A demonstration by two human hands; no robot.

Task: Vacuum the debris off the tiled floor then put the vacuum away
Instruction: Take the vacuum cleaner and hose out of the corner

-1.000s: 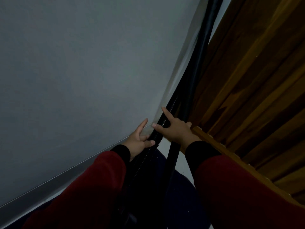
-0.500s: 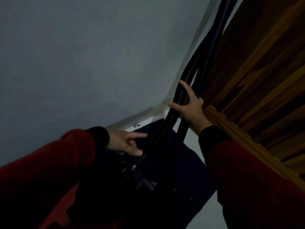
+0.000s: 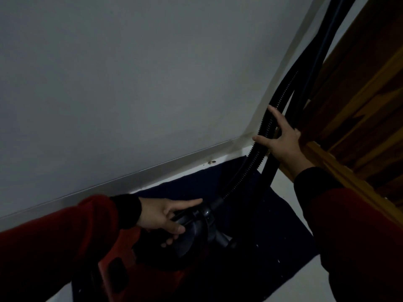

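The red and black vacuum body (image 3: 152, 264) sits low in a dim corner on a dark blue mat (image 3: 272, 247). My left hand (image 3: 162, 216) grips the black handle on top of the vacuum body. The ribbed black hose (image 3: 248, 168) climbs from the body up the corner. My right hand (image 3: 281, 138) rests against the hose with fingers spread, thumb across it. The straight black wand (image 3: 314, 62) stands upright beside the hose against the wall.
A grey wall (image 3: 130, 83) with a pale skirting board (image 3: 152, 171) closes the left and back. A slatted wooden panel (image 3: 359, 105) stands at the right. Pale tiled floor (image 3: 305, 286) shows around the mat. A small speck (image 3: 211, 162) lies by the skirting.
My left hand dropped from the hose to the vacuum's top handle and closed on it. My right hand slid up the hose. The view tilted down, showing the vacuum body.
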